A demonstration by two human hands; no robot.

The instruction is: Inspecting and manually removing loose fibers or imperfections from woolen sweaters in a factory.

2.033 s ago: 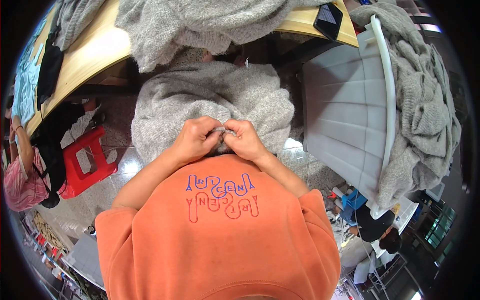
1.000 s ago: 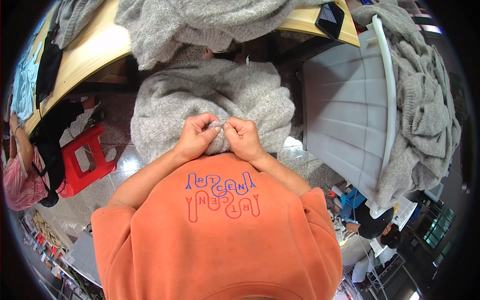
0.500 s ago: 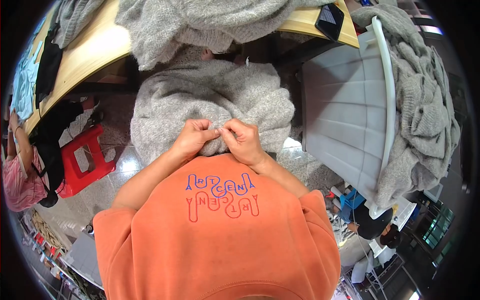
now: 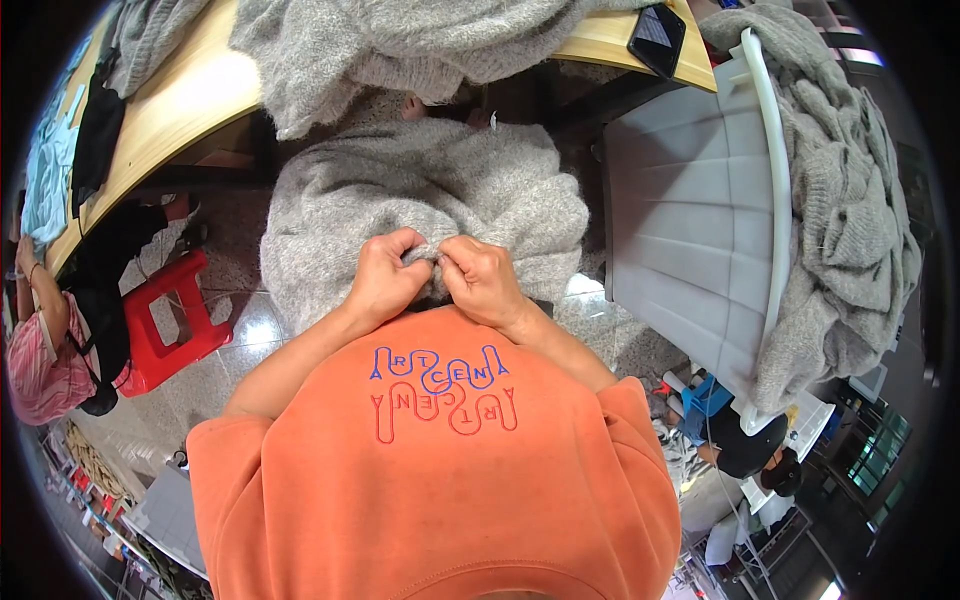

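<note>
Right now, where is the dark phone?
In the head view, the dark phone lies at upper right on the wooden table, between heaped grey knitwear and the grey plastic bin.

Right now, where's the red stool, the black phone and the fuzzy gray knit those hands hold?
Red stool (image 4: 164, 363), head view: its frame.
Black phone (image 4: 657, 39), head view: its screen.
Fuzzy gray knit (image 4: 425, 178), head view: its bunched upper middle.

Knit (image 4: 340, 210) at the fingers (image 4: 407, 240): mottled grey
Shirt (image 4: 430, 510): orange, blue and red lettering (image 4: 440, 393)
Stool (image 4: 180, 354) left of the fingers: red
Bin (image 4: 695, 210): pale grey
Surface (image 4: 205, 85): pale wood-grain
Phone (image 4: 657, 40): black
</note>
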